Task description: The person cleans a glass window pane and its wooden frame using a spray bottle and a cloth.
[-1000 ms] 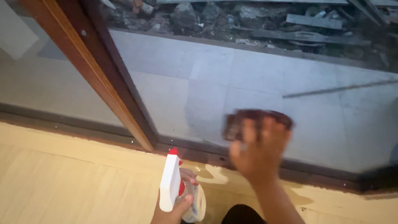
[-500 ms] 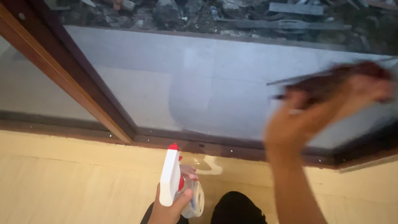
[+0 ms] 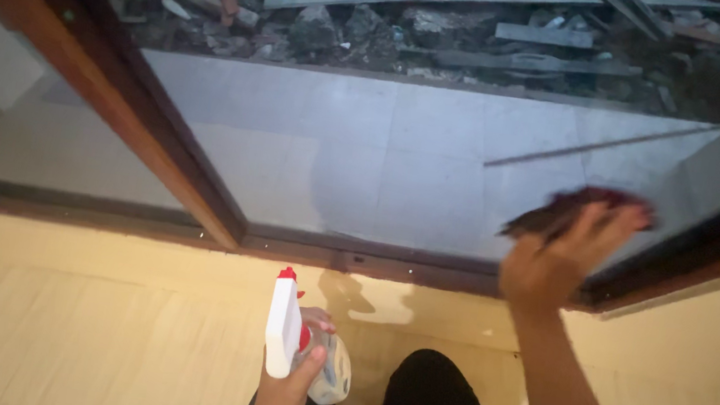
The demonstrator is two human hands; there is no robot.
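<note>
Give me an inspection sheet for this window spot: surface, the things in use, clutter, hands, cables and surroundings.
Surface: glass pane in a dark brown wooden frame, above a yellowish wall.
Things in use: dark reddish cloth pressed on the glass near its lower right corner; spray bottle with white trigger head and red nozzle, held upright below the frame.
Clutter: nothing seen on the near side.
Hands: right hand flat on the cloth, blurred; left hand wrapped around the spray bottle.
Cables: nothing seen.
Surroundings: grey tiled floor outside, with a thin rod lying on it; rubble and planks beyond.
</note>
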